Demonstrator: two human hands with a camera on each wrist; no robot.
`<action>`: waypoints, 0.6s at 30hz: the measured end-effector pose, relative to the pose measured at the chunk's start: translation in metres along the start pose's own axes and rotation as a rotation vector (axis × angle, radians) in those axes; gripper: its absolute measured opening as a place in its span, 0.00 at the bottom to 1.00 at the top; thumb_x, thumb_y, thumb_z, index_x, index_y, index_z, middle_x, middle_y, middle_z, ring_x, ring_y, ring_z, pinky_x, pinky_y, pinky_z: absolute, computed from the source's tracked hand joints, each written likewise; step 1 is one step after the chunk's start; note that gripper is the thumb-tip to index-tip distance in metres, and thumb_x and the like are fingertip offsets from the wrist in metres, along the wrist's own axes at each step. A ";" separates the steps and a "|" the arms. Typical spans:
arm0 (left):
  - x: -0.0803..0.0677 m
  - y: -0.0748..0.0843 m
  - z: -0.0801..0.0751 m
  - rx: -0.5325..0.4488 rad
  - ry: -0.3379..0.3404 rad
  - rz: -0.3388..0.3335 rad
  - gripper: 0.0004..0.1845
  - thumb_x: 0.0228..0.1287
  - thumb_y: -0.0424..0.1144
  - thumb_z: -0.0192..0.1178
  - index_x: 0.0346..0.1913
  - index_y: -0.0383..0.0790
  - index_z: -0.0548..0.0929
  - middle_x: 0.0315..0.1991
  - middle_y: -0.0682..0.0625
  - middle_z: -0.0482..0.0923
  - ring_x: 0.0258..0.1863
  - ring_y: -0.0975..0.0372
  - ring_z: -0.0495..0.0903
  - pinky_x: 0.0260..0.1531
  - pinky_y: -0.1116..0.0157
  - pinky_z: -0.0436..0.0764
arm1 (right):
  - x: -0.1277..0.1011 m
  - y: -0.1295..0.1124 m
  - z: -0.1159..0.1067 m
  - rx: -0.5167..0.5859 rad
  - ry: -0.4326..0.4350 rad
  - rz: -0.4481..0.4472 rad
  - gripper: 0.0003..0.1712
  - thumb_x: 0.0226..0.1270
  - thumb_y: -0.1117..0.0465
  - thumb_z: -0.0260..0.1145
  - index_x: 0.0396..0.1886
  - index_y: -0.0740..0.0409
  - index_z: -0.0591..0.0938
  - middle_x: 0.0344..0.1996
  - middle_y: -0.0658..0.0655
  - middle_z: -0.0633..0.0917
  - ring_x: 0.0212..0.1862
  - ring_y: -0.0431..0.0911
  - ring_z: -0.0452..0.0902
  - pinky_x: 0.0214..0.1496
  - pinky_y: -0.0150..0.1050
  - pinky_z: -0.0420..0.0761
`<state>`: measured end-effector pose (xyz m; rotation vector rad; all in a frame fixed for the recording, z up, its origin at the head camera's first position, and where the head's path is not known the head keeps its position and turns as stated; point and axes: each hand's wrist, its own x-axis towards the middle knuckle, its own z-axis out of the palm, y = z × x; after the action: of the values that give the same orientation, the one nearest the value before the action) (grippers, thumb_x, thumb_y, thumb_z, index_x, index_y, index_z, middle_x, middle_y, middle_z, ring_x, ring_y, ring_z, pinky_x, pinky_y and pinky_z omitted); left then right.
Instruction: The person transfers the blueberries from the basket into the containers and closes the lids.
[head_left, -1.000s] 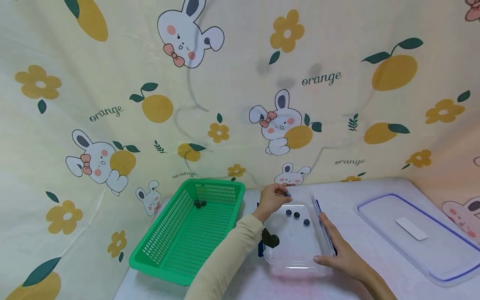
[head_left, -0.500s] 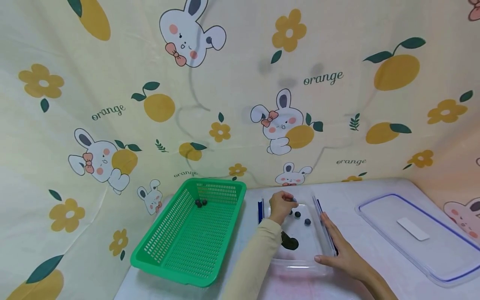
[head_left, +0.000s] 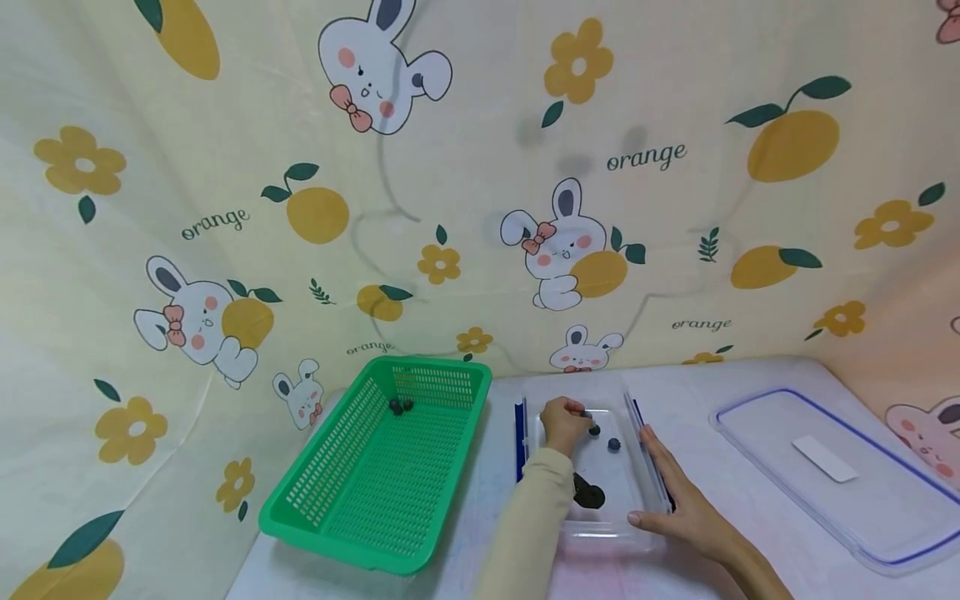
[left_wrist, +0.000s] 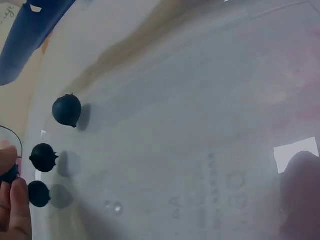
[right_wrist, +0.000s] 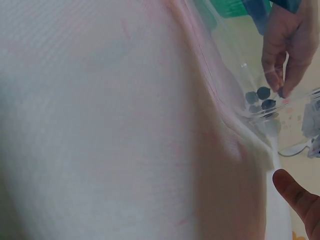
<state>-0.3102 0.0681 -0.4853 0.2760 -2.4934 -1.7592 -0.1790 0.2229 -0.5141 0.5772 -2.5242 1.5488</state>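
**Q:** Now, which step is in hand?

**A:** Judged from the head view, picking: the left hand (head_left: 564, 423) reaches into the clear plastic container (head_left: 600, 529), its fingers curled and seemingly pinching a small dark berry (left_wrist: 9, 172) at the far end. The right hand (head_left: 684, 508) lies flat, fingers straight, against the container's right wall, holding nothing. Two berries (head_left: 401, 406) already sit in the green basket (head_left: 375, 487) on the bench (head_left: 697, 383).

**Q:** What does the next move call for?

**A:** Probably a lift clear of the rim, leftward to the basket.

**Q:** What does one view add?

**A:** The left wrist view shows three loose berries (left_wrist: 66, 110) beside the fingertips (left_wrist: 20, 200); only the head view shows the lid (head_left: 832, 471), well apart
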 end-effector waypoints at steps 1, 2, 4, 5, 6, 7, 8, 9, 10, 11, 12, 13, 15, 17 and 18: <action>-0.001 -0.001 0.001 -0.004 0.005 -0.002 0.14 0.39 0.18 0.74 0.27 0.34 0.82 0.22 0.51 0.74 0.24 0.64 0.71 0.30 0.66 0.77 | 0.000 0.000 0.000 0.000 0.000 0.002 0.63 0.51 0.61 0.74 0.79 0.49 0.43 0.76 0.62 0.40 0.69 0.71 0.39 0.53 0.79 0.49; -0.002 -0.002 0.001 -0.012 0.015 -0.003 0.14 0.39 0.18 0.74 0.28 0.33 0.82 0.22 0.50 0.74 0.24 0.64 0.71 0.30 0.66 0.77 | 0.000 -0.001 0.000 0.001 0.001 0.003 0.63 0.51 0.61 0.74 0.79 0.49 0.43 0.76 0.62 0.40 0.69 0.71 0.39 0.53 0.79 0.50; -0.003 -0.005 0.003 -0.033 0.037 -0.008 0.14 0.39 0.17 0.74 0.28 0.33 0.82 0.23 0.49 0.76 0.24 0.63 0.72 0.31 0.65 0.78 | 0.000 -0.001 0.001 0.004 0.002 -0.006 0.63 0.51 0.61 0.74 0.79 0.49 0.43 0.76 0.62 0.41 0.70 0.69 0.39 0.54 0.79 0.50; -0.003 -0.006 0.004 -0.042 0.049 -0.008 0.14 0.38 0.17 0.74 0.27 0.33 0.82 0.23 0.48 0.76 0.24 0.64 0.72 0.31 0.65 0.78 | 0.000 -0.001 0.001 0.006 0.003 -0.007 0.63 0.51 0.61 0.74 0.79 0.49 0.43 0.76 0.61 0.41 0.71 0.67 0.39 0.54 0.79 0.50; -0.003 -0.008 0.005 -0.047 0.057 -0.006 0.14 0.38 0.17 0.74 0.27 0.33 0.82 0.24 0.48 0.77 0.24 0.64 0.72 0.31 0.65 0.78 | 0.000 -0.001 0.001 0.008 0.006 -0.011 0.63 0.51 0.61 0.74 0.79 0.49 0.43 0.76 0.61 0.41 0.71 0.65 0.38 0.54 0.78 0.49; -0.003 -0.009 0.007 -0.052 0.063 -0.005 0.14 0.37 0.17 0.75 0.27 0.33 0.82 0.24 0.47 0.77 0.24 0.64 0.72 0.31 0.65 0.78 | 0.000 0.000 0.001 0.011 0.007 -0.014 0.63 0.51 0.61 0.74 0.79 0.50 0.43 0.76 0.61 0.41 0.71 0.64 0.38 0.55 0.78 0.49; -0.003 -0.009 0.007 -0.057 0.066 -0.008 0.14 0.37 0.17 0.75 0.26 0.33 0.82 0.24 0.47 0.77 0.24 0.64 0.72 0.31 0.65 0.78 | 0.000 0.000 0.002 0.012 0.009 -0.016 0.63 0.51 0.62 0.74 0.79 0.50 0.44 0.76 0.61 0.41 0.72 0.64 0.38 0.55 0.78 0.49; -0.003 -0.010 0.008 -0.062 0.066 -0.010 0.14 0.37 0.17 0.75 0.26 0.34 0.82 0.24 0.47 0.77 0.24 0.64 0.71 0.31 0.65 0.78 | 0.000 0.000 0.001 0.012 0.009 -0.017 0.63 0.51 0.62 0.74 0.79 0.50 0.44 0.76 0.61 0.41 0.72 0.64 0.37 0.55 0.78 0.49; -0.002 -0.010 0.009 -0.061 0.066 -0.007 0.15 0.37 0.17 0.75 0.26 0.34 0.82 0.23 0.47 0.77 0.24 0.64 0.71 0.30 0.65 0.78 | 0.000 0.001 0.001 0.011 0.010 -0.011 0.63 0.51 0.61 0.74 0.79 0.49 0.43 0.77 0.60 0.41 0.72 0.64 0.37 0.55 0.78 0.48; -0.002 -0.011 0.009 -0.062 0.063 -0.008 0.15 0.37 0.17 0.75 0.26 0.34 0.82 0.23 0.48 0.77 0.24 0.64 0.71 0.30 0.65 0.78 | 0.000 0.001 0.001 0.010 0.010 -0.010 0.63 0.51 0.61 0.74 0.79 0.49 0.43 0.76 0.61 0.41 0.71 0.66 0.37 0.55 0.79 0.48; -0.002 -0.011 0.010 -0.062 0.059 -0.011 0.15 0.37 0.17 0.75 0.26 0.34 0.82 0.23 0.48 0.76 0.24 0.64 0.71 0.31 0.65 0.78 | 0.000 0.001 0.001 0.010 0.010 -0.008 0.63 0.51 0.61 0.74 0.79 0.49 0.43 0.76 0.61 0.40 0.71 0.68 0.37 0.55 0.79 0.47; -0.001 -0.012 0.010 -0.061 0.057 -0.014 0.15 0.37 0.17 0.75 0.26 0.34 0.82 0.23 0.48 0.76 0.24 0.63 0.71 0.31 0.65 0.78 | 0.000 0.001 0.001 0.007 0.008 -0.005 0.63 0.51 0.61 0.74 0.79 0.49 0.43 0.76 0.62 0.40 0.70 0.70 0.37 0.54 0.80 0.47; 0.000 -0.013 0.011 -0.060 0.058 -0.018 0.15 0.36 0.17 0.75 0.25 0.34 0.82 0.23 0.48 0.76 0.25 0.63 0.71 0.31 0.65 0.78 | 0.000 0.001 0.001 0.003 0.004 0.001 0.63 0.51 0.61 0.74 0.79 0.49 0.43 0.76 0.62 0.40 0.70 0.72 0.37 0.53 0.80 0.47; 0.001 -0.015 0.012 -0.060 0.055 -0.028 0.15 0.36 0.17 0.75 0.26 0.35 0.82 0.23 0.49 0.75 0.25 0.63 0.71 0.32 0.64 0.78 | 0.000 0.001 0.001 -0.001 0.004 0.003 0.63 0.51 0.61 0.74 0.79 0.50 0.43 0.76 0.63 0.40 0.70 0.72 0.37 0.53 0.81 0.47; 0.001 -0.016 0.012 -0.061 0.054 -0.031 0.15 0.36 0.17 0.75 0.26 0.35 0.82 0.23 0.49 0.75 0.25 0.63 0.72 0.32 0.64 0.78 | 0.000 0.001 0.001 -0.002 0.004 0.004 0.63 0.51 0.61 0.74 0.79 0.50 0.43 0.76 0.63 0.40 0.70 0.72 0.37 0.53 0.81 0.47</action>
<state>-0.3118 0.0740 -0.5041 0.3552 -2.4073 -1.8101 -0.1789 0.2225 -0.5154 0.5679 -2.5252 1.5468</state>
